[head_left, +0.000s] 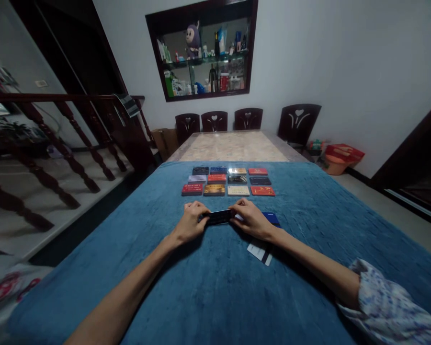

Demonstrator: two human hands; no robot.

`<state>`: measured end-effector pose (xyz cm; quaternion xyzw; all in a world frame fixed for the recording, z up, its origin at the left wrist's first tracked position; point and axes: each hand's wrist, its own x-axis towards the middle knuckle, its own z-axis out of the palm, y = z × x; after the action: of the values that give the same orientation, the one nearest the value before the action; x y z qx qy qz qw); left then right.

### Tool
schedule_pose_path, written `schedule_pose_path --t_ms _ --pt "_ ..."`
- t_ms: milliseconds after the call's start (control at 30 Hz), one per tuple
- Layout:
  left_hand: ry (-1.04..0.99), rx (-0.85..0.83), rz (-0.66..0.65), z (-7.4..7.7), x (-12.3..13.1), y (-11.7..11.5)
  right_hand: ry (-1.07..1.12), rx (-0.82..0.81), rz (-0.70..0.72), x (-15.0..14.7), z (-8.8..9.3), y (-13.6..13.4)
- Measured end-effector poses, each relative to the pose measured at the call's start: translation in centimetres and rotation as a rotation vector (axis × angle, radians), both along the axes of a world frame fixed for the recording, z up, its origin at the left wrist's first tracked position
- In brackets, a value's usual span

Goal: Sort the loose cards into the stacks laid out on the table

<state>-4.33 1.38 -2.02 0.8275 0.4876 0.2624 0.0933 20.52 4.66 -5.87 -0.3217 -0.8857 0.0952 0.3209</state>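
Observation:
Between my two hands is a black card (219,217), gripped at its short ends; whether it is one card or a stack I cannot tell. My left hand (191,221) pinches the left end with thumb and fingers. At the other end my right hand (250,219) closes on it the same way. A blue card (271,219) lies partly behind my right hand. Under my right wrist rests a white card with a dark stripe (260,251). Beyond my hands stand three rows of card stacks, among them a gold one (214,189) and a red one (191,189).
A blue cloth (187,297) covers the near part of the long table (233,146). Dark chairs (249,119) stand at its far end. A wooden railing (64,98) runs along the left. To the right are a red bag and an orange bin (334,165).

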Motion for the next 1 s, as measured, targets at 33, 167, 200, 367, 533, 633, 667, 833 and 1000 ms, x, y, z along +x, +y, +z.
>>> schedule_pose_path --t_ms 33,167,200,367,533,633,667,833,1000 --pt "-0.024 -0.002 0.020 -0.1 0.0 0.0 -0.001 -0.013 0.002 0.0 0.1 0.0" --pt "-0.142 -0.013 0.086 -0.7 0.2 0.3 0.055 -0.087 0.001 -0.1 0.6 0.1" --pt "-0.178 -0.018 0.092 -0.9 0.3 0.4 0.079 -0.108 -0.005 -0.3 0.7 0.1" --pt "-0.322 -0.034 0.081 -1.7 0.8 0.5 0.206 -0.167 -0.024 -1.5 1.1 0.4" --pt "-0.357 -0.064 0.065 -2.4 0.7 0.9 0.298 -0.114 -0.056 -3.3 1.7 0.3" --pt "-0.378 -0.068 0.065 -2.7 0.4 1.3 0.235 -0.005 -0.089 -4.0 2.1 0.0" --pt "-0.378 -0.062 0.075 -2.7 0.2 1.4 0.213 0.045 -0.110 -4.1 2.2 -0.1" --pt "-0.355 -0.002 0.138 -2.5 -0.2 1.7 0.095 0.258 -0.196 -3.4 2.3 0.4" --pt "-0.368 0.114 0.156 -1.9 -0.2 1.1 -0.035 0.436 -0.201 -2.9 2.2 0.8"
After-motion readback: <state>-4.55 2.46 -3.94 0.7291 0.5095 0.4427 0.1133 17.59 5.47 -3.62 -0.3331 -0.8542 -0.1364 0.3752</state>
